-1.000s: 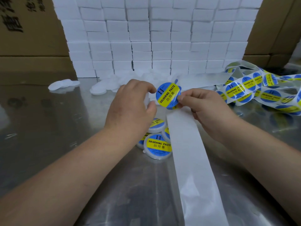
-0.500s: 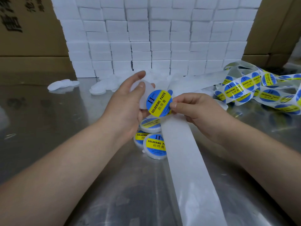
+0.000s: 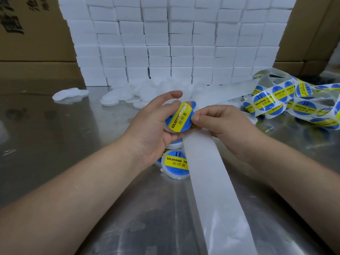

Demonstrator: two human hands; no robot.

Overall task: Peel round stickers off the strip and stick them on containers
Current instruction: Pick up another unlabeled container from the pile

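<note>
Head view. The left hand (image 3: 152,124) sits just left of centre. Its grip is curled round a small white container (image 3: 170,103), thumb over the far rim and fingers beneath. The right hand (image 3: 220,122), at 3 o'clock of the container, has its grip narrowed to a thumb-and-forefinger pinch on the right edge of a round sticker (image 3: 181,119). This sticker, blue and yellow and marked "SOLDERING PASTE", lies on the container's top face. Its upper edge appears lifted, so it is judged laid on but not yet smoothed flat.

The bare backing strip (image 3: 207,181) runs from under the right hand towards 5 o'clock across the steel worktop (image 3: 73,144). Whether that hand also holds it cannot be told.

Done: a few labelled containers (image 3: 176,164) lie together at 6 o'clock of the hands, the nearest one face up.

Left: a loose pile of unlabelled containers (image 3: 147,91) at 12 o'clock, with a smaller heap (image 3: 70,93) at 10 o'clock. The loaded sticker strip (image 3: 276,100) lies coiled at 2 o'clock with many stickers on it. The task is judged to be at an early stage.

Background: stacked white boxes (image 3: 174,43) at 12 o'clock, flanked by cardboard cartons (image 3: 33,34).
</note>
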